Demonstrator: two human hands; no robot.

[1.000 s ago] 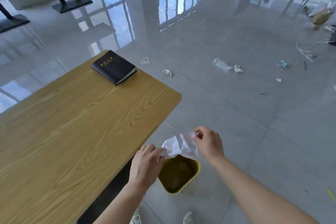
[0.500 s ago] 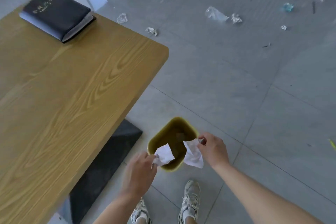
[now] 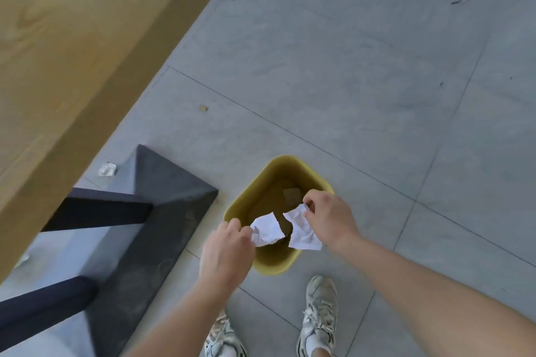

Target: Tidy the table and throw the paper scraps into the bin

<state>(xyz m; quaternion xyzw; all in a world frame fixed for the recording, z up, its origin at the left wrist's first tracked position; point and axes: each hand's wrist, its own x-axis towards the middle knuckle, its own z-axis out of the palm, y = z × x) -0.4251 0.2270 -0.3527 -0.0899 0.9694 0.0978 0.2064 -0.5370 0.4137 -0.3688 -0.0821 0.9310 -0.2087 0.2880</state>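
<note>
The paper, one sheet a second ago, is now two torn scraps. The left hand (image 3: pixel 226 252) pinches the left scrap (image 3: pixel 266 229) in closed fingers (image 3: pixel 242 230); the right hand (image 3: pixel 330 219) pinches the right scrap (image 3: pixel 301 230) likewise. Both scraps hang just below the fingers, over the open yellow bin (image 3: pixel 258 191), ready to drop. The view has tilted down; the worktop (image 3: pixel 87 38) now sits well left.

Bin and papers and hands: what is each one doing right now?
Bin: upright, open, scraps inside.
Left hand: pinching one white paper piece over the bin.
Right hand: pinching the other paper piece.
Crumpled scrap: lying on the floor.
</note>
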